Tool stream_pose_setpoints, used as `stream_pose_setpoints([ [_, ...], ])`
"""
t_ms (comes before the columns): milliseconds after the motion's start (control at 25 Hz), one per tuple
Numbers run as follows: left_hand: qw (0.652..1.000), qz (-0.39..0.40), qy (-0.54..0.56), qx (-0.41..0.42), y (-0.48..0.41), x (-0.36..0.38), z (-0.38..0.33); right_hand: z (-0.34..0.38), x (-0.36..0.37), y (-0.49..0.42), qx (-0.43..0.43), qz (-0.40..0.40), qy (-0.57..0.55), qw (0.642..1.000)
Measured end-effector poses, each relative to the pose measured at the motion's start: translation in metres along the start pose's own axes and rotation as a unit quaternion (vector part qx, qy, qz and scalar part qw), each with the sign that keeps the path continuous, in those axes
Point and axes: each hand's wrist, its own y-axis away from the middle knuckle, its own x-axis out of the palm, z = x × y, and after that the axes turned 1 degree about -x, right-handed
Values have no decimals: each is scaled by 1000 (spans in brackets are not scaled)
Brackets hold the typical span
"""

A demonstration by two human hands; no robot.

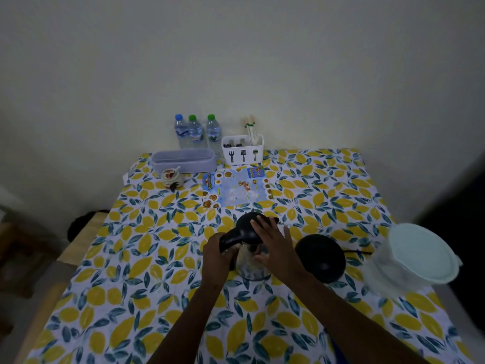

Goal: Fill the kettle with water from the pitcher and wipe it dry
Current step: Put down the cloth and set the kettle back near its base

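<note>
The kettle (252,261) stands at the centre of the lemon-print surface (131,271). Its black handle is wrapped by the grip of the left hand (216,256), while the right hand (273,243) is laid with spread fingers on the black lid (249,227), thumb against the steel body. The lid is best swung fully open with the body held steady. The black base (321,257) lies at 3 o'clock, a lidded tub (420,254) beyond it. No pitcher can be made out; bottles (195,131) stand at 12 o'clock.
</note>
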Motion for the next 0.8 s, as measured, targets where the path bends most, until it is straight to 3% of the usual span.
stream_pose_setpoints([
  [160, 997, 22, 56, 56, 2, 1, -32, -6, -10, 13, 22, -36, -136, 990],
  [480, 989, 116, 82, 50, -22, 53, -82, -42, -68, 47, 108, -131, -93, 981],
  [800, 972, 213, 76, 66, -34, 122, -102, -87, -81, 78, 216, -153, -64, 962],
])
